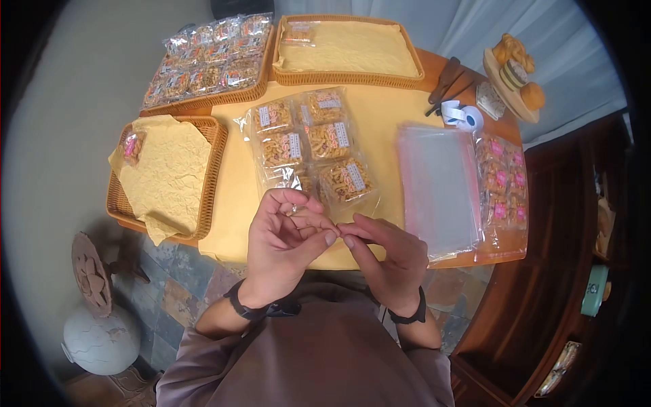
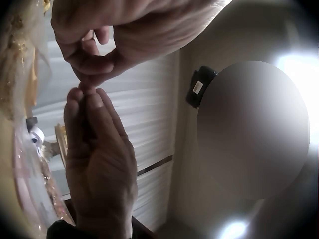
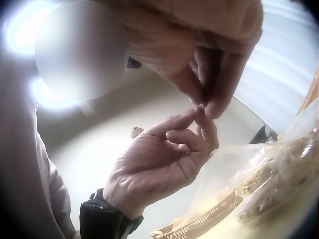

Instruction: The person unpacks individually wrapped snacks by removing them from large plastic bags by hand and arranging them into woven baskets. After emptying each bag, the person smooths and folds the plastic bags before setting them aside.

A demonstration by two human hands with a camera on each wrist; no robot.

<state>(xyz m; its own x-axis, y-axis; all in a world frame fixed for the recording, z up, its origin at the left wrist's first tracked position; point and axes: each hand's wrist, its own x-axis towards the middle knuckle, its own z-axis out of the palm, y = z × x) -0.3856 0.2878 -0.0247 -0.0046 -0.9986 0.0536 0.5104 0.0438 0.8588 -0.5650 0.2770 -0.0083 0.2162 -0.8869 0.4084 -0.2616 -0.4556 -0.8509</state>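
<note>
My left hand (image 1: 288, 230) and right hand (image 1: 386, 261) meet fingertip to fingertip in front of my body. On each, thumb and forefinger come together in a pinch, the left hand's other fingers loosely bent. I cannot tell whether anything small is caught between the tips. Just beyond them on the yellow cloth lies a clear bag (image 1: 371, 203) of snack packs (image 1: 329, 139), brown sticks with white labels, in two columns. My left hand overlaps the bag's near end in the head view. From the right wrist, the left hand (image 3: 159, 159) shows below the right one (image 3: 199, 45).
Flat clear bags (image 1: 441, 190) are stacked at right, beside a bag of pink-labelled packs (image 1: 500, 180). A white tape roll (image 1: 468, 119) and dark scissors (image 1: 444, 85) lie behind. Wicker trays (image 1: 220, 159) stand left and back; one holds many wrapped packs (image 1: 210, 57).
</note>
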